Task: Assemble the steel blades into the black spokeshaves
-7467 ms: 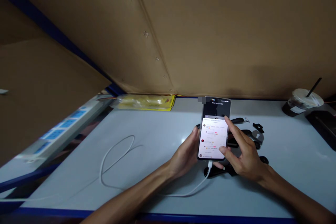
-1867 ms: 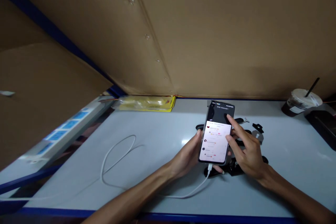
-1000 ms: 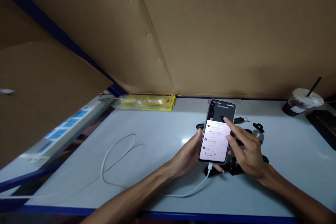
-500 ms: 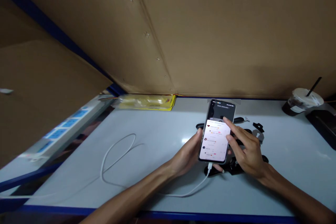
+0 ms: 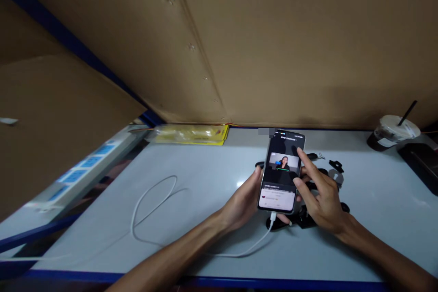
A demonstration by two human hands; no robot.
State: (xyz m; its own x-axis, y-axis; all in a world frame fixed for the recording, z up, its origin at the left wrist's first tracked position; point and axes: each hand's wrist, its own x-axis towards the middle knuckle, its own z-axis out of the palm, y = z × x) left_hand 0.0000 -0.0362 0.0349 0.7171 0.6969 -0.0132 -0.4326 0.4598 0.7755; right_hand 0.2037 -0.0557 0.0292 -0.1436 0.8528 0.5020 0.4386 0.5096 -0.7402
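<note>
A smartphone (image 5: 278,178) in a clear-edged case is held upright, tilted toward me, over the table. My left hand (image 5: 244,196) wraps round its left edge and back, thumb along the side, some fingers showing below and behind it. On the screen a video picture sits above a white panel at the bottom. My right hand (image 5: 320,196) hovers at the phone's right edge, index finger and thumb apart, holding nothing. A white charging cable (image 5: 253,248) is plugged into the phone's lower end. Behind the phone lie several black parts (image 5: 306,219), partly hidden by the hands.
A lidded drink cup (image 5: 390,132) with a black straw stands at the back right, beside a black object (image 5: 422,164). Yellow packaging in clear plastic (image 5: 191,134) lies by the brown wall panel (image 5: 290,45). A power strip (image 5: 80,169) runs along the left edge of the white table (image 5: 106,219).
The white panel on the phone screen has slid down, uncovering a video picture. My right index finger has moved slightly right and up. My left hand still holds the phone.
</note>
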